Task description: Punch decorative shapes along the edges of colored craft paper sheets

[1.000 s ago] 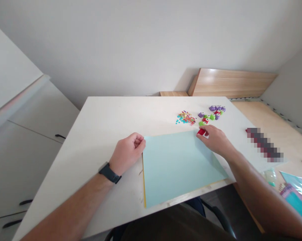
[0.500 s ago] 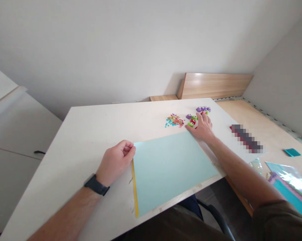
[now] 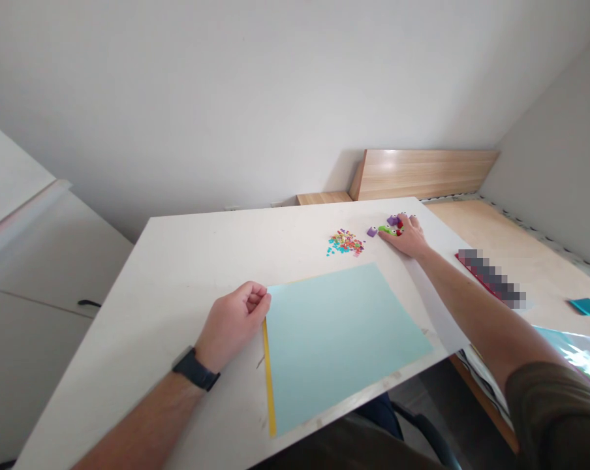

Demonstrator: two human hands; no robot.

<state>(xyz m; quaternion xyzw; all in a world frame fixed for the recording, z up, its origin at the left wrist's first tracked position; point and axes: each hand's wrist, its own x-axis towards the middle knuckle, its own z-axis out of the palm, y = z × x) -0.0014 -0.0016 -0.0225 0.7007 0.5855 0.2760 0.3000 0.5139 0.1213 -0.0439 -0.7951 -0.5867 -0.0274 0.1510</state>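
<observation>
My left hand (image 3: 236, 320), with a dark watch (image 3: 196, 369) on the wrist, has its fingers curled in and thumb pressed against them at the upper left corner of a light blue sheet of paper (image 3: 344, 343). A yellow strip (image 3: 270, 398) shows along that sheet's left edge. Over at the far right of the table, my right hand (image 3: 408, 238) has its fingers spread around small purple, green and red figures with bulging eyes. One purple figure (image 3: 372, 232) sits left of the fingers, and a green one (image 3: 387, 230) lies near the thumb. Several are partly hidden by the hand.
A pile of colourful confetti pieces (image 3: 346, 241) lies left of the figures on the white table (image 3: 177, 261). To the right, a blurred-out red-edged item (image 3: 491, 277), a teal item (image 3: 587, 306) and shiny packaging (image 3: 572, 346) are visible. A chair arm (image 3: 425, 424) is below.
My right hand has shifted right and away over the figures, which now sit closer together. My left hand stays at the paper's corner. The view has tilted slightly.
</observation>
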